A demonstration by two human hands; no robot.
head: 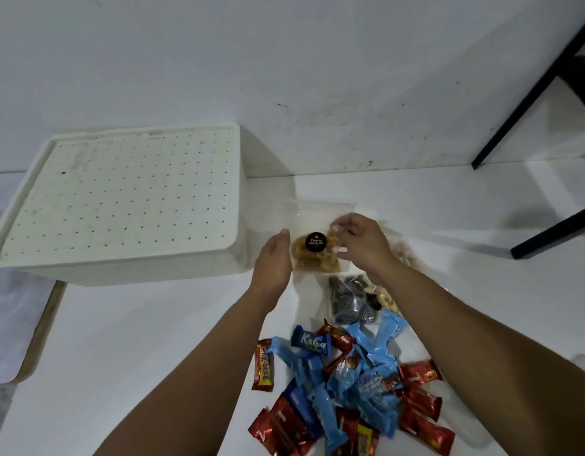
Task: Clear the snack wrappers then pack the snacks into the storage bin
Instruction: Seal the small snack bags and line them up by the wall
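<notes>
**Both hands at the clear chip bag beside the bin**

I am looking down at a white floor (152, 340) that meets a scuffed white wall (317, 77). The white storage bin (120, 199) sits against that wall, its dotted lid on. Just right of the bin is a clear bag of golden chips (317, 255) with a round black sticker. My right hand (361, 245) pinches the bag's right edge between thumb and fingers. My left hand (273, 261) is flat and straight-fingered against the bag's left side, between bag and bin; whether it presses the plastic or only sits beside it I can't quite tell. Near the bag, further from the bin and towards me, lies a clear bag of dark swirled biscuits (353, 304), with a bag of pale nuts (388, 301) touching its right side. Closer to me is a heap of red and blue wrapped snack bars (350, 383). Well right of the bin stand black furniture legs (531, 93).
</notes>
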